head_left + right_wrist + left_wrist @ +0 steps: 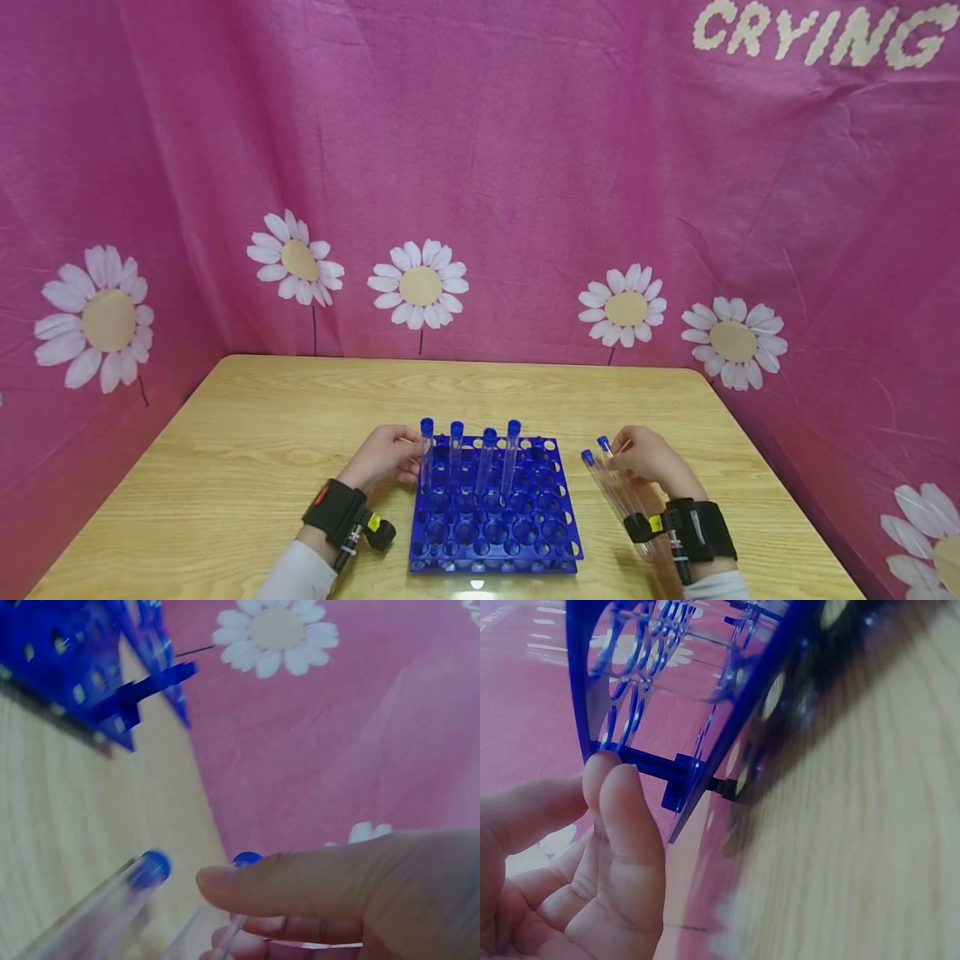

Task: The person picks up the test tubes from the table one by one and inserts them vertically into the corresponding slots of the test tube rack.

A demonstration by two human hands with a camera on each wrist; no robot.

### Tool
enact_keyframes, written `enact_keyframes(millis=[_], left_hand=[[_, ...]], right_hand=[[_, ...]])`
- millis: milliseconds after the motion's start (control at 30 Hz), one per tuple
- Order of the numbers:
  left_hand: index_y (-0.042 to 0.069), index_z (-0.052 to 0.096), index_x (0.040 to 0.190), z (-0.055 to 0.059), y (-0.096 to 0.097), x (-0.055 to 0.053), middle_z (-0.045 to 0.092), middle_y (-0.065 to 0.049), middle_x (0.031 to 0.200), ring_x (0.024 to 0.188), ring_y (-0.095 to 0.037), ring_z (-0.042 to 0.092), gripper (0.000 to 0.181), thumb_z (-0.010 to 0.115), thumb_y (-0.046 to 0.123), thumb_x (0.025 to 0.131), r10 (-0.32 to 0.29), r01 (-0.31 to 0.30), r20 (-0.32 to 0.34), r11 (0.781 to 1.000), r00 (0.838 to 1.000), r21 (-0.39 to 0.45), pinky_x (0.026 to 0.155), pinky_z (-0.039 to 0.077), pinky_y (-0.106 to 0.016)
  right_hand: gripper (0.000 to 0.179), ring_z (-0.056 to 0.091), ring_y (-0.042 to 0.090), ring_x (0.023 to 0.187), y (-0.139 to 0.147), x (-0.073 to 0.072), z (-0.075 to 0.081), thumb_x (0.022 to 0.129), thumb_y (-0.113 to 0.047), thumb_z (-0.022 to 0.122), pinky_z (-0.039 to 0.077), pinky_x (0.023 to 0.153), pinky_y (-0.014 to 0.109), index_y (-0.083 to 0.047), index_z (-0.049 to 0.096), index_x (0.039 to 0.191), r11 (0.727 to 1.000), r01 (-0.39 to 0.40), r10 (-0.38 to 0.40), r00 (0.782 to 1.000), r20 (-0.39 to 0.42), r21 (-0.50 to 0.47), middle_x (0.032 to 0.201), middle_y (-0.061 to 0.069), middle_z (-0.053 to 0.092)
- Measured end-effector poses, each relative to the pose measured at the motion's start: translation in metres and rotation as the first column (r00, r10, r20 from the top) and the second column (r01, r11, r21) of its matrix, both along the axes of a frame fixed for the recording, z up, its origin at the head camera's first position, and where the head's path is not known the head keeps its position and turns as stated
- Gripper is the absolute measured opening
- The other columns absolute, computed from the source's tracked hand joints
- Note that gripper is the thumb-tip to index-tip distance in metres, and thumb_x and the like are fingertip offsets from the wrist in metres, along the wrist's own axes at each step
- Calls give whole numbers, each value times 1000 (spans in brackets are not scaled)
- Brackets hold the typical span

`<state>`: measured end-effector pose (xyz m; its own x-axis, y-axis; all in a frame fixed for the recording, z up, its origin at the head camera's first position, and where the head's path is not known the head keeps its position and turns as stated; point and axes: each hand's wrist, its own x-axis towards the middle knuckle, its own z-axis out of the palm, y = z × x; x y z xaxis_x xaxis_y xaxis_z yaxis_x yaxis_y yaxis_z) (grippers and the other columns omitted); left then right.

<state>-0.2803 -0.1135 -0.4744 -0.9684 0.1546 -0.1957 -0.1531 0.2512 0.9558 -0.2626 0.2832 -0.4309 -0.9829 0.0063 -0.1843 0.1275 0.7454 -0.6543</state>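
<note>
A blue test tube rack (495, 533) stands on the table, with several clear blue-capped test tubes (510, 458) upright in its back rows. My left hand (390, 457) is at the rack's back left corner; in the left wrist view, thumb and fingertips pinch the corner of its upper plate. To the right of the rack, my right hand (645, 454) pinches a test tube (234, 926) just below its blue cap, between thumb and fingers. Another test tube (600, 479) lies slanted on the table just left of that one, its cap apart from the fingers.
The wooden table (300, 417) reaches back to a pink curtain (510, 167) printed with daisies, which also runs along both sides. A black wrist strap with a small camera (381, 533) sits on my left wrist, and another strap (701, 529) on my right.
</note>
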Motion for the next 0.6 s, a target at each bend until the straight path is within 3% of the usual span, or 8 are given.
enact_keyframes(millis=[333,600], left_hand=[[-4,62,105,2,0,1,63,-6,75,59,-14,60,19,60,12,95,-7,7,-2,1000,1000,11,55,56,-28],[-3,63,105,2,1,1,62,-6,75,60,-15,60,20,61,14,95,4,-4,-3,1000,1000,-19,55,57,-30]], right_hand=[[29,56,22,76,-1,13,35,87,-10,70,58,63,36,5,54,106,998,-28,21,989,-144,-48,86,11,55],[27,59,21,83,-15,26,58,88,-13,70,60,65,31,0,52,105,998,-31,15,954,-299,-48,89,11,58]])
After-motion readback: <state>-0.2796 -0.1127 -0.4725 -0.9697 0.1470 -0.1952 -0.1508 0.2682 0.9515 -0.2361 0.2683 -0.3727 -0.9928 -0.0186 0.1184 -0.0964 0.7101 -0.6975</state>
